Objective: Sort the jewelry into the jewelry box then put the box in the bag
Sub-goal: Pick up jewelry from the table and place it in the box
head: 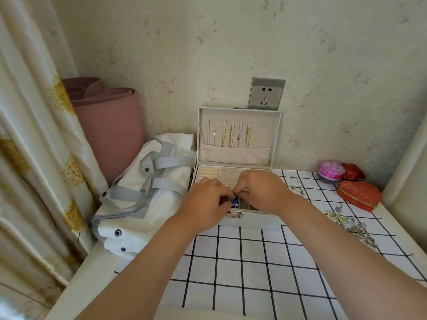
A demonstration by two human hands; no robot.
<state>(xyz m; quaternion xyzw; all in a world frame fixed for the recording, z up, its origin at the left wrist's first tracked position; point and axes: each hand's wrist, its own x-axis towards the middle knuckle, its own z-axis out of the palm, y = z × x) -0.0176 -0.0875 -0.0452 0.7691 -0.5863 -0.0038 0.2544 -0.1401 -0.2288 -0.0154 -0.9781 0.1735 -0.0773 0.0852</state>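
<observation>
In the head view, both bare forearms reached forward over the counter, which was partly covered by a white cloth with a black grid. The left hand and the right hand met above the front compartments of the open jewelry box. Both had their fingers curled. Each grip was closed on the same small blue-and-white piece, pinched between the fingertips of the two hands, just above the box's front edge and its metal clasp. Most of that piece was hidden by the fingers.

The box stood at the back of the counter with its lid upright against the wall. Several necklaces hung in a row inside the lid above a fabric pocket. Behind the hands, the ring rolls and a perforated earring panel showed in the tray.

A white bag with grey straps lay slumped just left of the box, touching its side. More loose jewelry lay in a small heap on the cloth to the right, well apart from the box, and a thin chain lay nearer to it.

In the far right corner sat a red heart-shaped case, a second red case and a pink round case. A wall socket was above the lid, and a rolled pink mat stood beside a floral curtain on the left.
</observation>
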